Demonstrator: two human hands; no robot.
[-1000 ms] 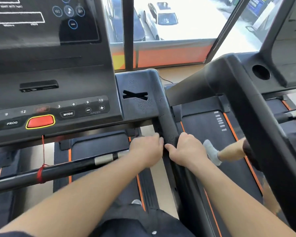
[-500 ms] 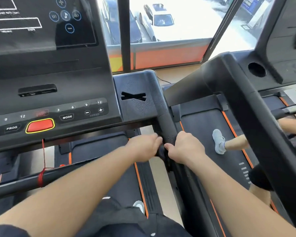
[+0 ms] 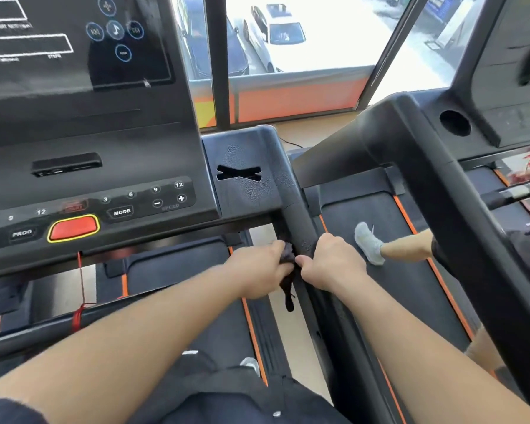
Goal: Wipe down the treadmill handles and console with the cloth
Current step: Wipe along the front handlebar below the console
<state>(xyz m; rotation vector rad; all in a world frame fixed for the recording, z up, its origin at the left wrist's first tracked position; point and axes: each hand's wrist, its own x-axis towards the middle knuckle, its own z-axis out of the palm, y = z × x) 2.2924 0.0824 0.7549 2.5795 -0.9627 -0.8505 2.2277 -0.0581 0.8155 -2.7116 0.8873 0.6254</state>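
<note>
The black treadmill console (image 3: 83, 142) fills the upper left, with a red button (image 3: 73, 228) on its lower panel. Its right side handle (image 3: 299, 218) slopes down from the console corner toward me. A dark cloth (image 3: 289, 289) is wrapped at this handle, a loose end hanging below. My left hand (image 3: 262, 264) grips the cloth on the handle's left side. My right hand (image 3: 334, 261) curls round the handle and the cloth's other end from the right. Both hands nearly touch.
A front crossbar (image 3: 37, 332) with a red cord (image 3: 79, 313) runs low on the left. On the neighbouring treadmill (image 3: 389, 286) to the right another person's foot in a grey sock (image 3: 368, 243) moves. Its thick black handle (image 3: 459, 215) crosses the right side. A window is behind.
Both hands have slid slightly up the right handle, and the cloth's loose end now hangs in view below them. The neighbour's foot has moved forward on the other belt.
</note>
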